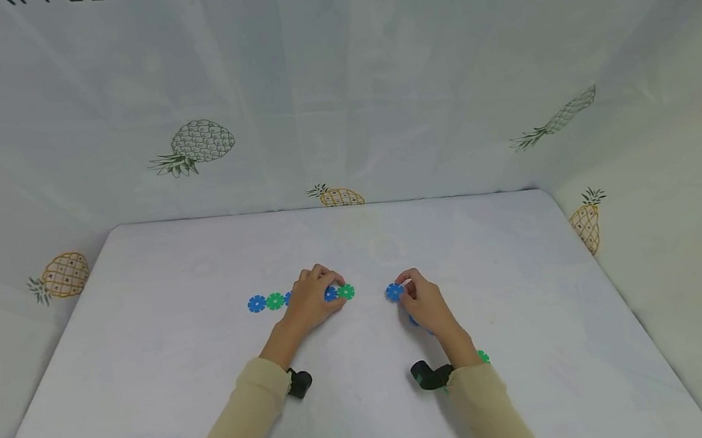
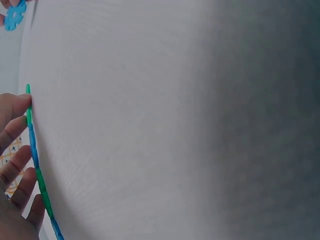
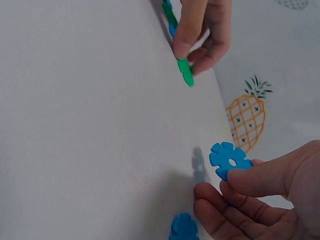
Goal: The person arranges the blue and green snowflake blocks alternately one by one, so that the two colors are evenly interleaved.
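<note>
A row of linked blue and green notched plastic discs [image 1: 257,304] runs left to right on the table, its middle covered by my left hand [image 1: 310,301]. The thumb and fingers of that hand pinch the row near the green disc [image 1: 347,292] at its right end. Between thumb and fingertips, my right hand [image 1: 428,307] holds a single blue disc [image 3: 230,159]. This disc is apart from the row, a short gap to its right, raised off the surface with its shadow beside it. Another blue disc [image 3: 184,227] lies below the right hand.
A green disc [image 1: 483,356] shows partly beside the right forearm, which hides whatever else lies there. Black wrist cameras [image 1: 432,375] project from both wrists. The white table [image 1: 154,316] ends at a pale cloth backdrop [image 1: 373,94] printed with pineapples.
</note>
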Demonstrator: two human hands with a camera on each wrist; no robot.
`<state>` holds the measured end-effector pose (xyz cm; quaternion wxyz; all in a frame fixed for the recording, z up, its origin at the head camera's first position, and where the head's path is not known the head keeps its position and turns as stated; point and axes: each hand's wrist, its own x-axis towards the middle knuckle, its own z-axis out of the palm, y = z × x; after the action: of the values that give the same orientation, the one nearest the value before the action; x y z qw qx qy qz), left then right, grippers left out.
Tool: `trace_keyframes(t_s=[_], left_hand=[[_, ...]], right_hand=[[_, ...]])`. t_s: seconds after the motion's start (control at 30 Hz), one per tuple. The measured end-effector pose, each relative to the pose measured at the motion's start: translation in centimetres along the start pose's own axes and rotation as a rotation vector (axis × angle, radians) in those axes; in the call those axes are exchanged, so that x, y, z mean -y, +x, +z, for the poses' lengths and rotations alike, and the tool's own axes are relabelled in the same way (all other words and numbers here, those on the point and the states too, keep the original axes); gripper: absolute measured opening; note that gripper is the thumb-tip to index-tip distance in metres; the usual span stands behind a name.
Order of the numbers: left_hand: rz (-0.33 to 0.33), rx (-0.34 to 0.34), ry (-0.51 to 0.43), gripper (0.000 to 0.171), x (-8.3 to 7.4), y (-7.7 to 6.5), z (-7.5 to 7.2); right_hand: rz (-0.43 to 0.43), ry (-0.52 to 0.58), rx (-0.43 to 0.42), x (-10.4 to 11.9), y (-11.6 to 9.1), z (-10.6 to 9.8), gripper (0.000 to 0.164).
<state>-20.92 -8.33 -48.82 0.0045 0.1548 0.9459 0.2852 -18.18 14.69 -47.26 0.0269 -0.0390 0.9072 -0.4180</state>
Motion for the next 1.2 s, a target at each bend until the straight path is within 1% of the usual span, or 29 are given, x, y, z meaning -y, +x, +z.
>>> trace_keyframes(t_s=[0.17, 0.27, 0.47, 0.8, 0.97, 1.2], left_hand=[[0.004, -0.005, -0.009, 0.025, 0.0, 0.0, 0.0], [0.009, -0.016, -0.01, 0.025, 0.0, 0.0, 0.0], [0.007, -0.021, 0.0, 0.024, 0.1, 0.1, 0.3], [-0.004, -0.015, 0.019, 0.025, 0.1, 0.2, 0.4], [0.006, -0.024, 0.016, 0.024, 0.1, 0.1, 0.4], [0.007, -0.023, 0.009, 0.024, 0.0, 0.1, 0.3]], right_hand=[[-0.009, 0.0, 0.004, 0.7, 0.6, 0.7, 0.021], [-0.032, -0.012, 0.002, 1.0, 1.0, 1.1, 0.021], [-0.056, 0.007, 0.001, 1.7, 1.5, 1.9, 0.021], [-0.013, 0.012, 0.027, 2.4, 2.0, 3.1, 0.021], [-0.019, -0.015, 0.025, 2.4, 2.2, 3.2, 0.02], [0.033, -0.054, 0.041, 2.5, 2.7, 3.6, 0.02]])
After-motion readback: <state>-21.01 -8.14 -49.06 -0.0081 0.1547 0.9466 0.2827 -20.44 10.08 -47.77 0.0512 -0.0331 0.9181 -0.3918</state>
